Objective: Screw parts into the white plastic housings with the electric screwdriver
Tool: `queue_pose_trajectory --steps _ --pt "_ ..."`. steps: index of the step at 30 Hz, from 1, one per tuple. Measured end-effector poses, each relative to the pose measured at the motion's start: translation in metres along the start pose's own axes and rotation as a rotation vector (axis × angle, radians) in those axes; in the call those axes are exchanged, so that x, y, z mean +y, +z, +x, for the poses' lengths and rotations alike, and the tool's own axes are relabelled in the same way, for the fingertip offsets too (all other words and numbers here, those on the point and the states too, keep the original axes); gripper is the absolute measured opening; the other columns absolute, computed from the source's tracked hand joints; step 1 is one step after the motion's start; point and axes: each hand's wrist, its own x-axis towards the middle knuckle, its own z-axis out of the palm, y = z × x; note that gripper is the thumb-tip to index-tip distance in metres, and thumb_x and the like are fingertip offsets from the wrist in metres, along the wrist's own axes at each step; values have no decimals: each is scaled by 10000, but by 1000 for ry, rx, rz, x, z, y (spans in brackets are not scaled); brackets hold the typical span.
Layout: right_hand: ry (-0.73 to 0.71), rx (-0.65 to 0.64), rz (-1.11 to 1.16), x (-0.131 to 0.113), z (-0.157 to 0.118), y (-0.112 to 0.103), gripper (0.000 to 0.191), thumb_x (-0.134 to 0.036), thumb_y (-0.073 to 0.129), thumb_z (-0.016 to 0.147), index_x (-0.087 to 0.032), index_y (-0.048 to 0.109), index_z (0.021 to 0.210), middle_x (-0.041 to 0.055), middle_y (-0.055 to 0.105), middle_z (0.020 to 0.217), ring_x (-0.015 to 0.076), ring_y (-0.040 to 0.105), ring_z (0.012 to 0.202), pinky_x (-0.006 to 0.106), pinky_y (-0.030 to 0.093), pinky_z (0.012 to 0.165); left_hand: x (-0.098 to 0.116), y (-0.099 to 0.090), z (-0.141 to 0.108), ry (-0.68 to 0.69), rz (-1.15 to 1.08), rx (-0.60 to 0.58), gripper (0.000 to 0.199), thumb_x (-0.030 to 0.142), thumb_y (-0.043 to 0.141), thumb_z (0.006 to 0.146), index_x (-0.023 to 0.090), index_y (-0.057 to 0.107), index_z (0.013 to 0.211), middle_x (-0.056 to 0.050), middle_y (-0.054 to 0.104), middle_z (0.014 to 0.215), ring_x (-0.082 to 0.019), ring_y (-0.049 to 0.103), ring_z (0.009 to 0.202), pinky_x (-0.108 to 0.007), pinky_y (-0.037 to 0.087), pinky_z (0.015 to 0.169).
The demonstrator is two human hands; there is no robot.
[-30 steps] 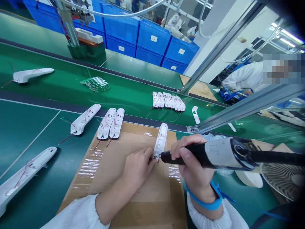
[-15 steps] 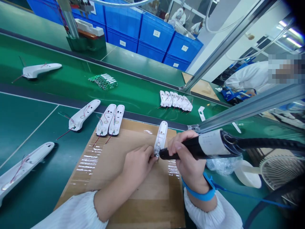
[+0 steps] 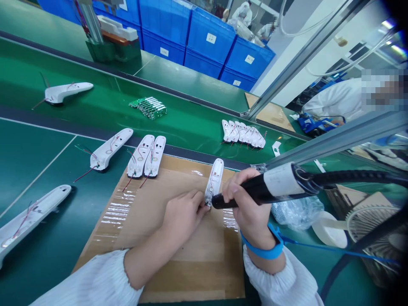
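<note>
A white plastic housing (image 3: pixel 215 174) with thin wires lies on a cardboard sheet (image 3: pixel 165 238). At its near end, my left hand (image 3: pixel 185 212) is closed, thumb and fingertips pinching the edge by the wires; the exact contact is hidden. My right hand (image 3: pixel 247 197) is wrapped round a black cylindrical hand tool (image 3: pixel 259 191) with a white label and a thick black hose. The tool's tip points left, right at the wired end of the housing; whether it touches cannot be seen. Two similar housings (image 3: pixel 140 156) lie side by side at the cardboard's far left corner.
More wired housings (image 3: pixel 110 148) lie on the green table at left. Beyond runs a green conveyor belt (image 3: pixel 191 123) carrying circuit boards (image 3: pixel 149 107) and a row of white parts (image 3: pixel 244 134). A metal post (image 3: pixel 287 63) slants at right, near a fan (image 3: pixel 372 229) and plastic wrap (image 3: pixel 298 212).
Parts on the conveyor have shifted to the right. The view has moved slightly. Both hands, the tool and the housing keep nearly the same arrangement.
</note>
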Motion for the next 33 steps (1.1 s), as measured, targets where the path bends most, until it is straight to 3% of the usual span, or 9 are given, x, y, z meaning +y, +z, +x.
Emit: queue_pose_trajectory --steps 4,7,11,16,20,25,29,33 --pt "22 -2 -1 -5 1 -4 138 -189 770 919 -239 643 907 -59 626 666 132 617 549 265 533 573 -1 1 0 5 10 21 107 281 770 1059 237 721 975 -11 831 1030 -270 796 1013 -318 422 721" --pt "5 -26 -10 -23 2 -15 120 -210 802 927 -244 708 993 -48 669 689 144 662 583 270 552 600 -4 4 1 -6 34 43 92 302 751 1072 244 724 1006 -14 833 998 -273 805 982 -313 423 699" --pt "-54 103 -35 -45 12 -33 89 -216 791 923 -237 705 907 -54 641 633 136 627 538 269 519 581 -9 9 4 5 41 81 81 321 736 1079 249 722 1045 -19 848 1054 -263 813 944 -301 434 679" --pt "147 119 -181 -27 33 -43 176 -291 831 835 -213 680 791 -31 610 548 143 556 486 280 458 530 -13 14 2 57 59 135 72 311 738 1068 252 718 1033 -5 838 1042 -252 804 889 -293 427 636" --pt "171 127 -215 -13 35 -42 214 -326 839 827 -211 668 767 -23 607 540 145 549 492 290 462 543 -19 20 1 159 71 241 116 345 737 1059 243 708 1011 0 782 1009 -227 765 774 -297 414 565" --pt "83 151 -142 -32 21 -40 171 -287 838 850 -223 678 848 -48 605 589 144 580 505 279 485 535 -26 28 1 455 -39 422 75 286 679 1082 241 704 1027 9 740 971 -184 737 739 -294 517 619" --pt "53 102 -179 -43 14 -33 157 -275 826 861 -226 678 875 -48 613 594 152 601 511 278 500 532 -26 27 1 568 -90 422 81 232 667 1075 238 684 995 4 749 970 -188 755 801 -285 549 663" --pt "100 98 -275 -30 20 -28 180 -294 830 817 -213 669 816 -32 611 552 158 564 473 289 473 501 -23 24 -1 526 -92 345 87 189 650 1062 242 707 1024 -2 763 1003 -182 760 809 -289 570 695"
